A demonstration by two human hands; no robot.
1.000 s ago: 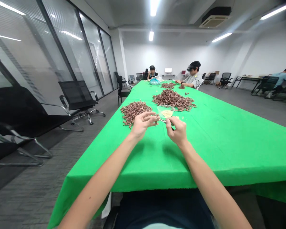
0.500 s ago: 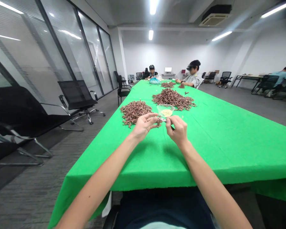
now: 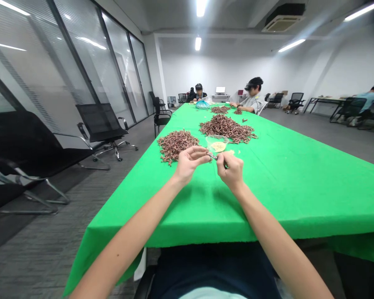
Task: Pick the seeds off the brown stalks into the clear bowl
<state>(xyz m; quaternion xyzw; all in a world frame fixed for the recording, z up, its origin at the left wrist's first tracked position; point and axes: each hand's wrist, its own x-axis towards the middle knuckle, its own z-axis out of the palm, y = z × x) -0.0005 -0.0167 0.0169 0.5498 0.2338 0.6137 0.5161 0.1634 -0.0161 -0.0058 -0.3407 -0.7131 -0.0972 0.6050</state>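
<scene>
In the head view my left hand (image 3: pixel 188 162) is closed, its thumb and fingers pinching a small brown twisted dried piece that is mostly hidden. My right hand (image 3: pixel 231 169) wraps round small metal pliers (image 3: pixel 212 156), whose jaws point left and meet my left fingertips. Just beyond the hands stands a clear plastic bowl (image 3: pixel 209 143) with pale bits inside. A heap of brown knobbly dried pieces (image 3: pixel 177 143) lies beside my left hand, and a larger heap (image 3: pixel 226 128) of the same lies behind the bowl.
A green cloth (image 3: pixel 299 178) covers the long table. Farther along are smaller brown heaps (image 3: pixel 220 110) and a blue plastic bag (image 3: pixel 202 105). One person (image 3: pixel 252 97) sits at the right side, another (image 3: pixel 199 93) at the far end. Black chairs (image 3: pixel 99 124) line the left.
The jaws of the pliers have come closer to my left fingertips. Less of the brown piece shows below my left hand. Pale bits now show on the cloth right of the bowl.
</scene>
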